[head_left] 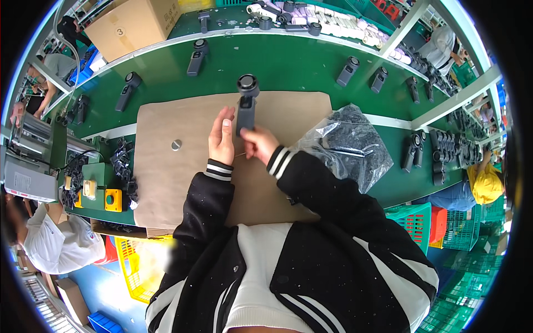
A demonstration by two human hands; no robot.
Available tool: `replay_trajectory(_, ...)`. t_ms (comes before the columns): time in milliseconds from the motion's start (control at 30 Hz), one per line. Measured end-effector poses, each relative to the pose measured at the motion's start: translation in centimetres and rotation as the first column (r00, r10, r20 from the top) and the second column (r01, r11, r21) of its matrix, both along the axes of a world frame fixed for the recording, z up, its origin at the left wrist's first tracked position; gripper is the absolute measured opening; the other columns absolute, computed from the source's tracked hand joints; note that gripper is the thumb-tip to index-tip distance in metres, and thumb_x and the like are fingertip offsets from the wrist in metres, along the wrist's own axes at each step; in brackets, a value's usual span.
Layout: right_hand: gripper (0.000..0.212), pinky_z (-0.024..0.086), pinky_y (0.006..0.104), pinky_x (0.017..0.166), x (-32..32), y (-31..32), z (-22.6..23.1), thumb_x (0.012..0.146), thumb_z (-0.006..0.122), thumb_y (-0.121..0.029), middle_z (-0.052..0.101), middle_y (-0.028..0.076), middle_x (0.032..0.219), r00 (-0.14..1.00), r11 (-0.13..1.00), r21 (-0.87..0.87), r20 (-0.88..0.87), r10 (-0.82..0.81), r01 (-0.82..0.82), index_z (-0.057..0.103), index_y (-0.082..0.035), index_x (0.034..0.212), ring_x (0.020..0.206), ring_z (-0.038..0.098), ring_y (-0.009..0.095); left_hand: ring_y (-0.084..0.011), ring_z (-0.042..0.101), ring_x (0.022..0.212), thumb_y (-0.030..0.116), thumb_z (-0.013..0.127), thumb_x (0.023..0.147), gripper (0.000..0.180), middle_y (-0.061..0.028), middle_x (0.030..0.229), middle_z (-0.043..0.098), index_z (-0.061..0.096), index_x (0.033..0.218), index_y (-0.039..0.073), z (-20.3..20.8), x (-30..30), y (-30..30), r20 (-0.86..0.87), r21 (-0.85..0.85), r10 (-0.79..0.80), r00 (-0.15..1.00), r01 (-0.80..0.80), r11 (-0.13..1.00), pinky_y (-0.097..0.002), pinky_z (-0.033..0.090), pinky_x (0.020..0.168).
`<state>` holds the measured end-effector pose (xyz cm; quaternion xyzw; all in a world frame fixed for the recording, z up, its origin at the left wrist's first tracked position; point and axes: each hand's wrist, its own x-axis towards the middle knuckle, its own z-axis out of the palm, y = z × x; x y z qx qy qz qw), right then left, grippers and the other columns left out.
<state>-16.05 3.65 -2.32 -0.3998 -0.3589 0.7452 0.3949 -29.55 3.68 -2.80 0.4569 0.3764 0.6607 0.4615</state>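
Observation:
Upright over the brown sheet stands a dark grey handheld device with a round head (246,105). Its lower end is gripped by my right hand (260,143), fingers closed around it. Just left of the handle, my left hand (222,136) is raised with its fingers stretched out and holds nothing; whether it touches the device I cannot tell. A small round silver disc (176,145) lies on the brown sheet (158,183) farther left. To the right, a clear plastic bag (355,144) with dark parts inside rests partly on the sheet.
Several similar grey devices (348,71) lie around the green table (277,61). A cardboard box (133,28) stands at the back left. A green machine with a yellow button box (113,200) is at the left, near black cables (123,166). Green crates (413,222) stand at the right.

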Motion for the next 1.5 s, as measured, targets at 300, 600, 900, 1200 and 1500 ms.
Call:
replay_trajectory(300, 0.041, 0.051, 0.0359, 0.076, 3.9, 9.0, 1.9, 0.093, 0.051, -0.01, 0.058, 0.013, 0.116, 0.896, 0.894, 0.057, -0.037, -0.442, 0.444, 0.04, -0.007, 0.132, 0.088, 0.063, 0.027, -0.0233, 0.054, 0.11, 0.021, 0.059, 0.09, 0.038, -0.0087, 0.125, 0.059, 0.056, 0.125, 0.008, -1.7, -0.3, -0.5, -0.588, -0.077, -0.131, 0.798, 0.106, 0.991, -0.0352, 0.04, 0.096)
replay_trajectory(600, 0.025, 0.048, 0.0236, 0.071, 14.7, 2.7, 6.5, 0.097, 0.05, -0.018, 0.067, 0.008, 0.095, 0.911, 0.966, 0.254, 0.381, -0.155, 0.058, 0.062, -0.004, 0.114, 0.082, 0.062, 0.014, -0.0246, 0.051, 0.098, 0.021, 0.062, 0.081, 0.036, -0.0057, 0.108, 0.058, 0.059, 0.116, 0.015, -1.8, 2.6, -1.6, -0.921, 0.108, 0.054, 0.385, 0.12, 0.987, -0.0348, 0.038, 0.084)
replay_trajectory(900, 0.032, 0.042, 0.0256, 0.047, 15.5, -6.1, 9.8, 0.091, 0.055, -0.03, 0.059, 0.004, 0.055, 0.359, 0.815, -0.202, 0.822, 0.443, -0.544, 0.06, -0.004, 0.074, 0.046, 0.054, 0.016, -0.0246, 0.053, 0.089, 0.02, 0.06, 0.083, 0.018, -0.0047, 0.099, 0.058, 0.057, 0.099, 0.012, -2.1, 5.8, -0.1, -0.951, 0.208, 0.191, 0.242, 0.045, 0.977, -0.0336, 0.038, 0.079)
replay_trajectory(1200, 0.022, 0.044, 0.0298, 0.05, 17.0, -6.5, 6.8, 0.085, 0.063, -0.028, 0.061, 0.005, 0.058, 0.379, 0.867, -0.072, 0.88, 0.288, -0.493, 0.061, -0.006, 0.089, 0.047, 0.055, 0.019, -0.0246, 0.056, 0.085, 0.017, 0.058, 0.082, 0.016, -0.0049, 0.09, 0.06, 0.054, 0.098, 0.013, -2.5, 8.2, 1.2, -0.869, 0.172, 0.115, 0.48, 0.077, 0.982, -0.0328, 0.04, 0.078)
replay_trajectory(1500, 0.02, 0.043, 0.0323, 0.054, 15.2, -7.6, 5.1, 0.081, 0.065, -0.02, 0.061, 0.004, 0.065, 0.36, 0.829, 0.137, 0.929, 0.082, -0.542, 0.058, -0.008, 0.096, 0.054, 0.056, 0.022, -0.0231, 0.055, 0.09, 0.013, 0.061, 0.08, 0.021, -0.0026, 0.096, 0.059, 0.057, 0.101, 0.014, -2.5, 8.5, 1.0, -0.893, 0.161, 0.093, 0.441, 0.118, 0.98, -0.0331, 0.04, 0.082)
